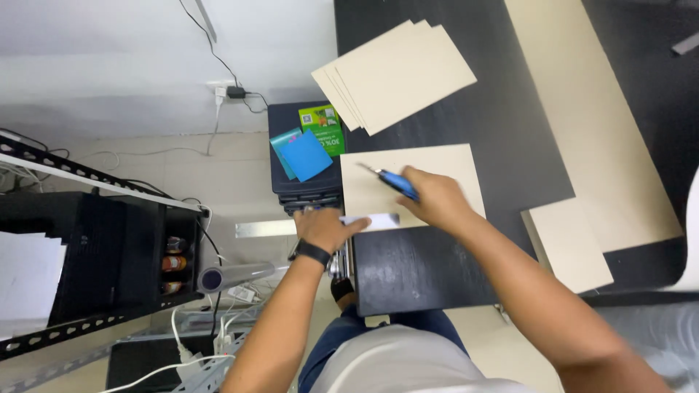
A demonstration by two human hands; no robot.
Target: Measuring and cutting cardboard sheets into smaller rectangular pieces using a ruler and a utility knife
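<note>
- My right hand (pixel 435 198) grips a blue-handled knife (pixel 392 180) over the beige sheet (pixel 444 169), centre frame on the desk (pixel 422 269).
- My left hand (pixel 325 228) presses the metal ruler (pixel 375 220) flat, fingers extended.
- I judge that if the ruler slips, the blade could wander toward those fingers.

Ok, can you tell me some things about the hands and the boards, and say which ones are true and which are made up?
1. The right hand holds a blue-handled knife. True.
2. The left hand presses on a metal ruler. True.
3. The knife is over a red board. False: the board is pale beige.
4. A stack of beige boards lies further up the black table. True.
5. The left wrist is bare. False: it wears a black watch.
</note>
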